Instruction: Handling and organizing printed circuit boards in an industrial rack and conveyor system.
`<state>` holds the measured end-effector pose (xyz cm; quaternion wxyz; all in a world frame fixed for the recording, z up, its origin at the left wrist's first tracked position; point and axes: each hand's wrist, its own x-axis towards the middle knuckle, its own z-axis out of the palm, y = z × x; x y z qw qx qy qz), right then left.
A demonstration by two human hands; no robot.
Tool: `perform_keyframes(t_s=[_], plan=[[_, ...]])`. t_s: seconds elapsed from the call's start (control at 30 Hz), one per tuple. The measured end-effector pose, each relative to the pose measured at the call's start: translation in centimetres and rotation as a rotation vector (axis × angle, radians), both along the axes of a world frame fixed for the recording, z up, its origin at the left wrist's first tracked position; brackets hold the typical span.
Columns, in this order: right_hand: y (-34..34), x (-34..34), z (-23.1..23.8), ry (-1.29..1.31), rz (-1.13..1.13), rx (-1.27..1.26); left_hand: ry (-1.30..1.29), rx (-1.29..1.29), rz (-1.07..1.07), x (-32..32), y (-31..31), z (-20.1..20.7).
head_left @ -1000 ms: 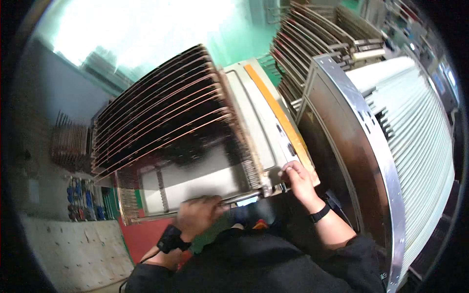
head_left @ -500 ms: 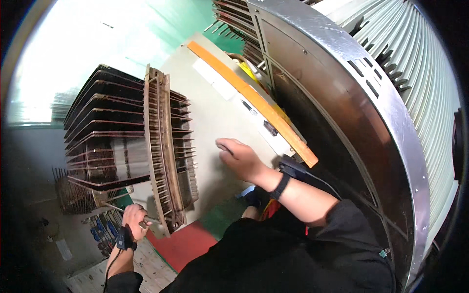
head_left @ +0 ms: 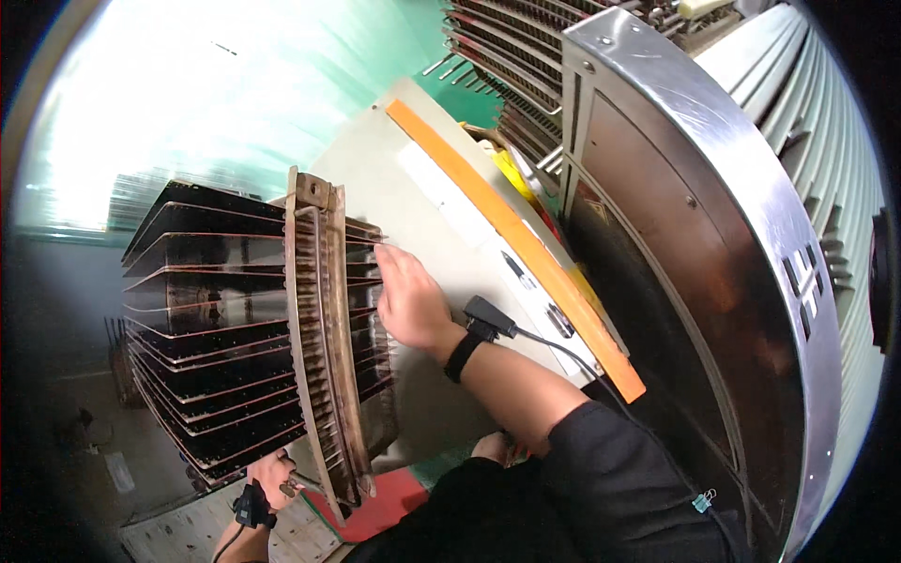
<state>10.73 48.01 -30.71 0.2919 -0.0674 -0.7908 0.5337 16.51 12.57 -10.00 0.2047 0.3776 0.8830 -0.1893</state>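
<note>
A metal slotted rack [head_left: 340,347] stands tilted left of centre, with several thin dark plates [head_left: 211,246] fanning out of its left side and shorter ends showing on its right. My left hand [head_left: 272,477] is closed round a metal handle at the rack's lower end; the plates partly cover its fingers. My right hand [head_left: 410,298] lies against the plate ends on the rack's right side, fingers stretched out and close together. Its fingertips touch the plates near the upper half.
Behind my right hand is a pale board [head_left: 375,141] with an orange strip [head_left: 516,239], papers and a pen [head_left: 518,270]. A large curved metal machine housing [head_left: 694,103] fills the right. More racks [head_left: 511,56] stand at the top. Wooden planks [head_left: 178,535] lie at lower left.
My right hand has moved left and come against the rack. The rack sits lower in view, and my left hand is lower with it. The machine and board have shifted right in view.
</note>
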Motion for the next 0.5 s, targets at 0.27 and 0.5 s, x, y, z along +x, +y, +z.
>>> perform_keyframes(t_s=[0.27,0.5], plan=[[0.3,-0.9,0.2,-0.061,0.089,-0.084,-0.031,0.217,-0.137,-0.5,-2.1,-1.2],[0.5,-0.8,0.0,0.004,0.048,-0.102,-0.054,0.176,-0.080,-0.8,-2.0,-0.8]])
